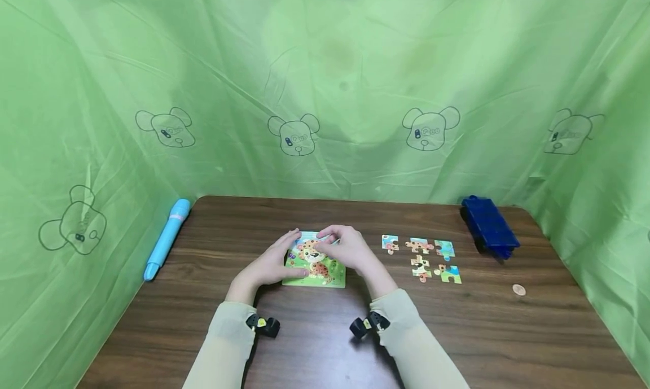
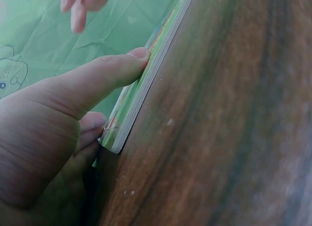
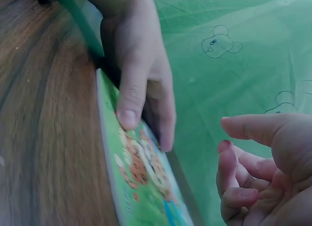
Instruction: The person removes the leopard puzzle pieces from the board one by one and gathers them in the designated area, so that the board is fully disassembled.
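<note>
A square puzzle board [image 1: 321, 271] with a spotted cartoon animal on green lies flat at the middle of the brown table [image 1: 315, 344]. My left hand [image 1: 290, 260] holds its left side: the thumb [image 2: 131, 60] presses on the board's edge [image 2: 127, 119] and the fingers lie along its far side. In the right wrist view the left thumb [image 3: 129, 104] rests on the picture [image 3: 141, 179]. My right hand [image 1: 329, 241] hovers over the board's upper right part, fingers loosely curled [image 3: 234, 160], with nothing seen in them.
Several loose puzzle pieces [image 1: 420, 257] lie to the right of the board. Behind them sits a dark blue box [image 1: 490, 226], with a coin [image 1: 518, 289] nearer me. A light blue pen [image 1: 166, 239] lies at the table's left edge. Green sheeting [image 1: 325, 84] surrounds the table.
</note>
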Demonstrator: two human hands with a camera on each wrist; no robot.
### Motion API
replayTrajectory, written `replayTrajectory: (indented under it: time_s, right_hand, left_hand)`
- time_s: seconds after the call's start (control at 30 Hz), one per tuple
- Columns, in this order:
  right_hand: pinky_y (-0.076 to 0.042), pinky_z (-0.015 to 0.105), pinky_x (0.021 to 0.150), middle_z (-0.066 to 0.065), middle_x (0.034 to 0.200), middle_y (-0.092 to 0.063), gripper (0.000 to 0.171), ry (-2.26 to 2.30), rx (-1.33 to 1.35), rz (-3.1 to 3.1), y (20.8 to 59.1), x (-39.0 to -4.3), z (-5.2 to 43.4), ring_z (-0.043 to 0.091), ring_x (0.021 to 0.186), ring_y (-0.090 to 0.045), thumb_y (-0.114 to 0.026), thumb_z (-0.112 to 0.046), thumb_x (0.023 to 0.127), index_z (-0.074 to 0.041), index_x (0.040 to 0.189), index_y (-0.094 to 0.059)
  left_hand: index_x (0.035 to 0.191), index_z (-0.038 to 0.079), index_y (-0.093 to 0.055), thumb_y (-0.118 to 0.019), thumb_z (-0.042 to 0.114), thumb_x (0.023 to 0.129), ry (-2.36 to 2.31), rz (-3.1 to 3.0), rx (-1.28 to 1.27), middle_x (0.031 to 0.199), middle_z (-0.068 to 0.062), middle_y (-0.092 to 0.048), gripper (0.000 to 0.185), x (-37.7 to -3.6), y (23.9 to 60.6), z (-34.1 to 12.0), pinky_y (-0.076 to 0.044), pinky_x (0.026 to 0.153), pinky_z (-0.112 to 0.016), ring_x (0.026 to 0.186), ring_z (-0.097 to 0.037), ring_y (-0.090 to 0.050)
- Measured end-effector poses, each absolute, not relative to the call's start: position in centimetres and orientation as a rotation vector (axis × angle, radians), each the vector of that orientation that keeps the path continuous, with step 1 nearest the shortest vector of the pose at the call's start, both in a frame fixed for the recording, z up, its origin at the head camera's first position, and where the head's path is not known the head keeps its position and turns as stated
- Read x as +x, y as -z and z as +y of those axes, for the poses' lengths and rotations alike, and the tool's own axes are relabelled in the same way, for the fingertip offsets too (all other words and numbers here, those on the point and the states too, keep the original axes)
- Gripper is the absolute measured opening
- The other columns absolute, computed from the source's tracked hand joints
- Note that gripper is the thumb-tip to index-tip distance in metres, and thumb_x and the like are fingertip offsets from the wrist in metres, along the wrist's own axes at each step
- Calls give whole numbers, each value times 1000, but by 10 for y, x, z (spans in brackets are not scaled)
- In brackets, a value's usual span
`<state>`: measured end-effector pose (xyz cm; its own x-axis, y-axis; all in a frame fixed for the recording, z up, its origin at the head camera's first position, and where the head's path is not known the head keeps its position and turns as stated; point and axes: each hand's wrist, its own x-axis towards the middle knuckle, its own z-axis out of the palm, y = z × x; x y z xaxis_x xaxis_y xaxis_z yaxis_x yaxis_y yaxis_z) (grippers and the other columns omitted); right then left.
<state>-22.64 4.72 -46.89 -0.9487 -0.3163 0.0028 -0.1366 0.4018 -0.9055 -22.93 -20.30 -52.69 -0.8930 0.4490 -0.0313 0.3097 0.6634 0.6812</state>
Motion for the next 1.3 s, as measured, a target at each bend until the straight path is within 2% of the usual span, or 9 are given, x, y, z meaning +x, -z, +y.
replayTrajectory:
  time_s: [0.17,0.4,0.6,0.83,1.07,1.3]
  right_hand:
    - [-49,26,56,-1,81,-70,33,1531,-433,2523,483,-228,30,10,64,-63,-78,-23,86,-6,114,-73]
    - [-48,25,48,5,75,-69,33,1532,-459,2448,497,-224,12,12,53,-61,-74,-15,90,-1,119,-68]
    - [-48,24,48,0,69,-68,35,1478,-451,2473,509,-225,8,11,52,-62,-74,-19,92,-4,123,-66]
    - [-50,27,51,0,73,-65,38,1443,-414,2538,516,-229,10,9,50,-60,-77,-22,90,-7,124,-69]
    - [-47,23,42,4,73,-67,34,1564,-345,2399,522,-232,11,11,47,-61,-77,-16,89,-7,121,-71]
    - [-46,21,42,4,75,-69,32,1607,-309,2354,522,-231,12,12,47,-62,-78,-13,88,-7,119,-72]
  left_hand:
    - [161,16,-26,-83,55,78,-1039,2672,602,169,-2,-16,108,-230,528,-203,-26,118,-55,153,-27,-17]
    - [162,16,-26,-84,54,78,-1036,2676,619,169,-2,-17,109,-231,527,-203,-26,119,-54,153,-25,-17]
    - [161,16,-27,-84,54,78,-1029,2679,615,169,-2,-17,108,-230,526,-203,-27,118,-55,153,-26,-18]
    - [161,14,-27,-83,54,79,-1036,2675,622,169,-2,-17,107,-230,524,-202,-26,118,-55,153,-26,-18]
    - [161,15,-27,-82,55,79,-1030,2679,618,169,-1,-17,107,-230,526,-203,-26,118,-55,153,-25,-17]
    - [161,16,-26,-82,56,78,-1020,2685,617,169,0,-17,108,-232,527,-202,-26,118,-56,153,-26,-17]
